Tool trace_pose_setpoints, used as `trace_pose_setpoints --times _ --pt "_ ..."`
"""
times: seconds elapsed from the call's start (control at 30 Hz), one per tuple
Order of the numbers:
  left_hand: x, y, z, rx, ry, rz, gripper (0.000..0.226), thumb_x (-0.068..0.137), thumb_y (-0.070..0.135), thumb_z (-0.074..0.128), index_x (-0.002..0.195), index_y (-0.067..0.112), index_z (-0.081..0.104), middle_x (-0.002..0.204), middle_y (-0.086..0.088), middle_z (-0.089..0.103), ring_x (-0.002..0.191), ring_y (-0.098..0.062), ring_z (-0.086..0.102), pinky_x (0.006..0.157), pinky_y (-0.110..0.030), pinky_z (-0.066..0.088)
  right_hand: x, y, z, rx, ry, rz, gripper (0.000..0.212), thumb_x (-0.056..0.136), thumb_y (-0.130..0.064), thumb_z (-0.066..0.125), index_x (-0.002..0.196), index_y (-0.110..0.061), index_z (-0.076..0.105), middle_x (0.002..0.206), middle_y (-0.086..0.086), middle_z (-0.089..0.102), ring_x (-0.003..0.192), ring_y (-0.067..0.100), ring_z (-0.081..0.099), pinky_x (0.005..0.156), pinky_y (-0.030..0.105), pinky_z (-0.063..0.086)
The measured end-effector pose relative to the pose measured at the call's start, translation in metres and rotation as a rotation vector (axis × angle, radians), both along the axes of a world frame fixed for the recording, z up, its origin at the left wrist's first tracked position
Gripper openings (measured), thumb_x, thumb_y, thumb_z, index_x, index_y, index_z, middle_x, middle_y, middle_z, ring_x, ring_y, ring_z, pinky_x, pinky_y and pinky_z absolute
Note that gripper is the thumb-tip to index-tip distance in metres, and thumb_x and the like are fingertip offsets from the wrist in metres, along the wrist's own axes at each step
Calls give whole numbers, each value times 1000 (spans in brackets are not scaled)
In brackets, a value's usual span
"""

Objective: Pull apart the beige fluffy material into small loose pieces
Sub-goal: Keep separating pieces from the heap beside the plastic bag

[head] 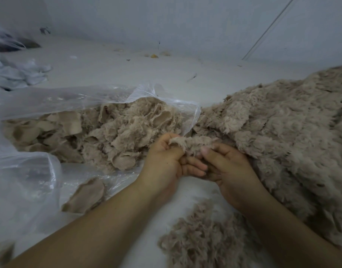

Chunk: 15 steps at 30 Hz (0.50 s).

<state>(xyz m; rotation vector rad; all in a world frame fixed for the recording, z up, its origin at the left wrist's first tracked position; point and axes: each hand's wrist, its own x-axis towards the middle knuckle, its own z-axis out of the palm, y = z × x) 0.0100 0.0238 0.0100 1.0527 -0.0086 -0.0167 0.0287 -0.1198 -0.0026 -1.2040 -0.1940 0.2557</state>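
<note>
A strip of beige fluffy material (193, 143) is stretched between my two hands at the middle of the view. My left hand (166, 161) pinches its left end and my right hand (228, 167) grips its right end. The strip runs into a large heap of the same fluffy material (282, 136) on the right. A pile of pulled-apart beige pieces (112, 132) lies in the mouth of a clear plastic bag (31, 105) to the left. A small tuft pile (201, 238) lies on the floor under my right forearm.
One loose beige scrap (85, 196) lies on the plastic near my left forearm. White cloth or plastic (17, 72) is bunched at the far left. The pale floor (127, 70) runs back to a wall, with small bits of debris (154, 55) near it.
</note>
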Motion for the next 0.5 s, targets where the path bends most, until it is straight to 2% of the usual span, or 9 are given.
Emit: trace_pose_setpoints --times 0.07,0.13,0.23,0.33,0.4,0.43,0.5 --pt "0 1 -1 58 16 -30 12 92 -8 48 96 3 52 66 -23 60 44 -28 59 40 -28 48 1 -1 -1 -21 7 -33 12 88 -13 65 77 -7 65 59 0 63 43 4 52 41 15 42" --pt "0 2 -4 176 16 -16 11 90 -6 56 91 5 53 66 -22 57 43 -27 57 39 -27 45 4 -2 -4 -40 12 -56 20 93 -8 59 73 -11 62 49 -6 52 38 1 36 37 14 31" --pt "0 5 -8 414 -92 104 23 86 -7 62 90 14 54 61 -25 55 45 -29 58 40 -32 49 5 -2 -3 -54 14 -49 18 80 -12 60 65 -19 67 52 -4 44 40 3 28 37 16 25" --pt "1 7 -7 645 -248 224 21 86 -2 67 78 17 63 59 -7 57 49 -20 54 47 -43 50 3 0 -1 -42 15 -45 24 83 -9 56 65 -19 68 53 -5 43 39 2 27 37 16 24" --pt "2 9 -6 719 -261 236 23 86 3 70 68 16 64 52 6 56 45 -12 50 45 -34 47 4 -1 -1 12 77 -81 43 92 -5 52 54 -22 62 49 -6 39 37 2 26 36 16 23" --pt "1 8 -5 705 -236 199 24 86 4 70 65 15 64 49 6 55 42 -12 50 42 -29 45 5 -2 -1 26 94 -97 48 96 -5 48 53 -22 59 50 -4 39 38 2 28 36 16 25" --pt "-2 6 -4 637 -161 84 26 87 6 70 63 16 65 47 1 57 39 -12 51 40 -23 45 3 -3 0 23 68 -82 34 98 -8 47 68 -12 61 59 7 50 44 8 46 40 20 38"
